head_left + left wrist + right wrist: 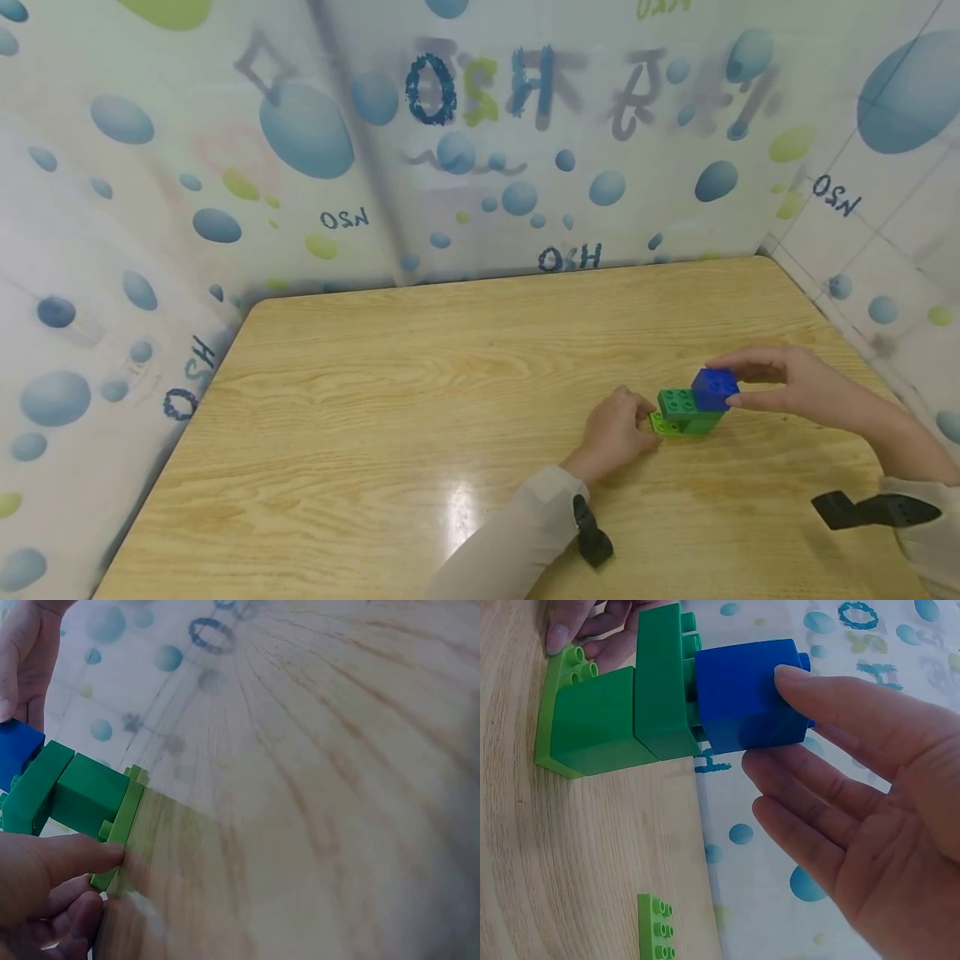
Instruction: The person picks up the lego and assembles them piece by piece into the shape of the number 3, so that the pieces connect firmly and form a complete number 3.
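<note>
Pinching the blue block [748,697] is the right grip [802,387], while the left grip [615,429] clamps the lime base [129,808].

We see a pale wood-grain table [375,358] with rounded far corners and a bright patch of glare [460,512] toward its near side. Beyond it and along both sides, we find a whitish wall covering [420,208] printed with blue bubbles [307,129], lime-green spots [791,144] and reversed "H2O" lettering [482,92], with blurry grey marks among them.
</note>
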Demonstrator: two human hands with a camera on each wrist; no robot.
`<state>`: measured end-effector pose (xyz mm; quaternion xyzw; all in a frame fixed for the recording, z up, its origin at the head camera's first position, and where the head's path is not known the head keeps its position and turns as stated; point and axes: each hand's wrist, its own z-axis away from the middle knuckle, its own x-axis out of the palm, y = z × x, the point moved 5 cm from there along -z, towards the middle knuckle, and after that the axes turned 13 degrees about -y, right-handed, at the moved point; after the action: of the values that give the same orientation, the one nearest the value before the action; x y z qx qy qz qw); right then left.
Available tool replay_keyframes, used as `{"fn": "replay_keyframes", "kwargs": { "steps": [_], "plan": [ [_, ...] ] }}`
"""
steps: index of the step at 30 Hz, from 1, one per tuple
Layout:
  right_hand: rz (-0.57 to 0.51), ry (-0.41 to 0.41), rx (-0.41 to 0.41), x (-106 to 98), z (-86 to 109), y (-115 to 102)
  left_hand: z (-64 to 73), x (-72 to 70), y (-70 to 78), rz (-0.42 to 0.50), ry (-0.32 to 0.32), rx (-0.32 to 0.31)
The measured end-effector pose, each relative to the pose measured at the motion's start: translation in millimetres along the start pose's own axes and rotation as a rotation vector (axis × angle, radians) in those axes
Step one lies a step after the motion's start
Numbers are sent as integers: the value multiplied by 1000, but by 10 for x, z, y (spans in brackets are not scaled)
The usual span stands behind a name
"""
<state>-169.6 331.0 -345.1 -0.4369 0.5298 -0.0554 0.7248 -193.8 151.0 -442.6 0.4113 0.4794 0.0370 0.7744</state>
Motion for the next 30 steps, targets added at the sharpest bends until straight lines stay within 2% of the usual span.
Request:
{"fn": "replay_keyframes", "kwargs": {
  "steps": [14, 30],
  "plan": [
    [4, 19, -12, 28, 18, 12, -5, 1, 9, -4, -1, 11],
    [-57, 20, -31, 38, 9, 60, 18, -14, 20, 6, -19, 14]
  ]
}}
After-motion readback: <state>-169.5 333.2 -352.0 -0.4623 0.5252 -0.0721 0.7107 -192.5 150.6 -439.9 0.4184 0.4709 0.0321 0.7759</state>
